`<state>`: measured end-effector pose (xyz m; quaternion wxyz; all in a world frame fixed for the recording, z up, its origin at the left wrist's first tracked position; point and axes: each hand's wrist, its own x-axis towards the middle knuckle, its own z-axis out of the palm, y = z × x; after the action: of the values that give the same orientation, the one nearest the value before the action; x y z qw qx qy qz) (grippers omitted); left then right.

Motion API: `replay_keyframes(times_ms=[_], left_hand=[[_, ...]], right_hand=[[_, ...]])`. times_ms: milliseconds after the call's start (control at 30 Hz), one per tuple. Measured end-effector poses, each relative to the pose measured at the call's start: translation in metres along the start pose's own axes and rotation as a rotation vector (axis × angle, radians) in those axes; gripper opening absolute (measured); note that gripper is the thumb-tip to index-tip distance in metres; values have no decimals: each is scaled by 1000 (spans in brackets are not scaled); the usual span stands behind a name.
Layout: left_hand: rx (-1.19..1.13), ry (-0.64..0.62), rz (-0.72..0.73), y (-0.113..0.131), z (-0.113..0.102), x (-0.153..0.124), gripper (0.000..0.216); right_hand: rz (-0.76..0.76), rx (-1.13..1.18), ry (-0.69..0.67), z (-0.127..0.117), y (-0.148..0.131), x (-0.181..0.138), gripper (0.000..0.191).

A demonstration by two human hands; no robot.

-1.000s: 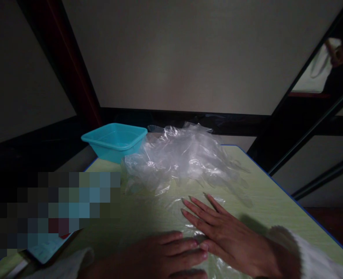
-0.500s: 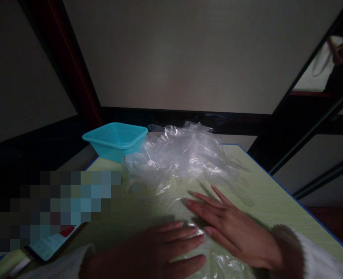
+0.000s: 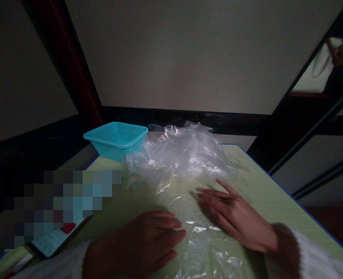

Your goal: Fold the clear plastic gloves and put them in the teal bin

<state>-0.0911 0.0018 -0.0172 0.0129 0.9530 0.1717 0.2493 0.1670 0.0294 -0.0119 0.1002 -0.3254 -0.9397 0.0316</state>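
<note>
A thin clear disposable plastic glove [image 3: 199, 248] appears to lie flat on the table in front of me, wrinkled and shiny; its exact outline is hard to make out. My left hand [image 3: 145, 242] is at its left side, palm down, fingers stretched and holding nothing. On the other side, my right hand [image 3: 235, 217] hovers at the sheet's upper right with fingers apart, also with nothing in it. Beyond both hands sits a loose heap of similar clear plastic gloves [image 3: 185, 155], with finger-like ends at its edges.
A turquoise plastic basin [image 3: 119, 145] stands at the table's far left corner, touching the heap. A phone [image 3: 53, 240] with a lit, partly blurred screen leans at the left. The pale green table [image 3: 276, 209] has a blue edge. Cabinet panels [image 3: 174, 58] rise behind it.
My hands have moved apart: the left drew back to the left, the right shifted right and slightly up. More of the flat plastic between them now shows.
</note>
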Motion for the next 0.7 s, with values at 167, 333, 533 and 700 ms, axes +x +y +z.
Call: replay_keyframes(times_ms=[167, 333, 533, 700], left_hand=[[-9, -14, 5, 3, 1, 0, 26], [-17, -72, 0, 9, 2, 1, 22], [-57, -151, 5, 17, -2, 6, 28], [-153, -297, 7, 19, -3, 10, 17]], right_hand=[[17, 14, 7, 0, 2, 0, 33], [20, 52, 30, 1, 1, 0, 32], [6, 55, 14, 3, -1, -1, 37], [7, 88, -38, 0, -4, 1, 36]])
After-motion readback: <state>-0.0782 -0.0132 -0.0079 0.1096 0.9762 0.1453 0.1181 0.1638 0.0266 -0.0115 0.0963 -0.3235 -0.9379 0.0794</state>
